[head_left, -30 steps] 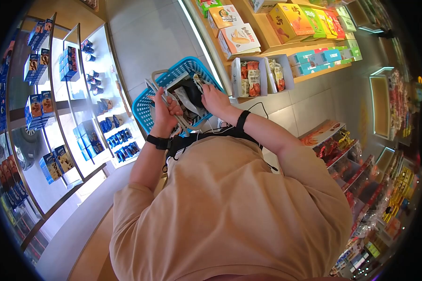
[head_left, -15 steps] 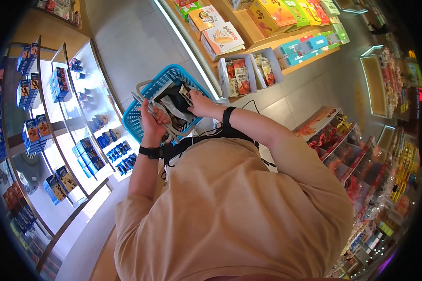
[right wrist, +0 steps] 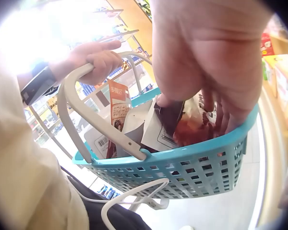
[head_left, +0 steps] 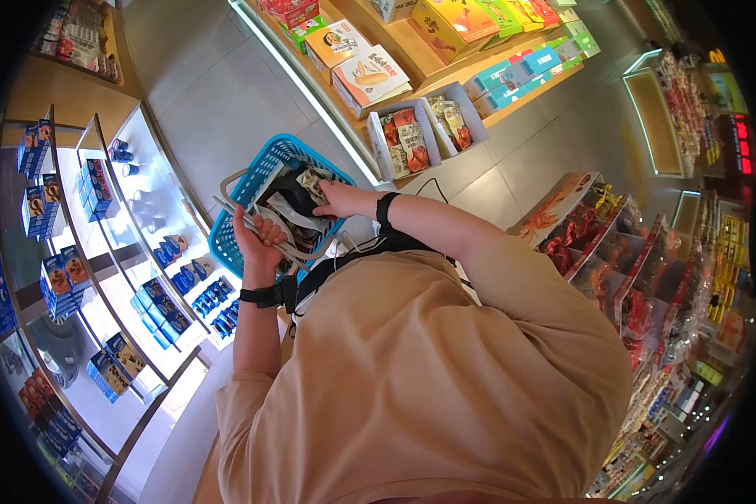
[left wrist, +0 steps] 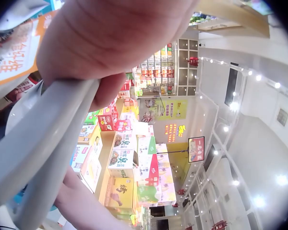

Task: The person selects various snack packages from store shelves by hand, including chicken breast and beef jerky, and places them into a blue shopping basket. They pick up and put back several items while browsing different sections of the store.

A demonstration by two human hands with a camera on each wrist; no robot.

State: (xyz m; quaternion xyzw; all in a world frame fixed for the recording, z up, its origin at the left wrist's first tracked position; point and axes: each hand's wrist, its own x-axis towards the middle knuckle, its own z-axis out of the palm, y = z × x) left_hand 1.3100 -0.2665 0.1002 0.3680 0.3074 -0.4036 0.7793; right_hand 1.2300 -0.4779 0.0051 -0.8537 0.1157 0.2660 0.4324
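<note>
A blue plastic basket [head_left: 278,143] with pale grey handles [left wrist: 48,139] is held in front of the body. My left hand [head_left: 260,242] grips both handles, fingers curled round them and the thumb lying along the top. Down inside the basket, near its right end, my right hand [right wrist: 211,57] holds a brown and cream snack packet [right wrist: 194,125] between thumb and fingers. Beside this packet lie a white packet with a barcode [right wrist: 158,138] and an orange-and-white packet [right wrist: 118,108]. The right hand hides part of its packet.
Glass shelves [head_left: 101,252] with blue snack boxes stand on the left. Ahead, a wooden display [head_left: 428,71] carries snack boxes and two open cartons [head_left: 403,139] of packets. Racks of red packets [head_left: 580,235] stand at the right. A white cable [right wrist: 129,191] hangs outside the basket.
In the head view the basket, both hands and the display have shifted left, the basket and hands also lower. The left hand stays on the handles and the right hand stays on the packet.
</note>
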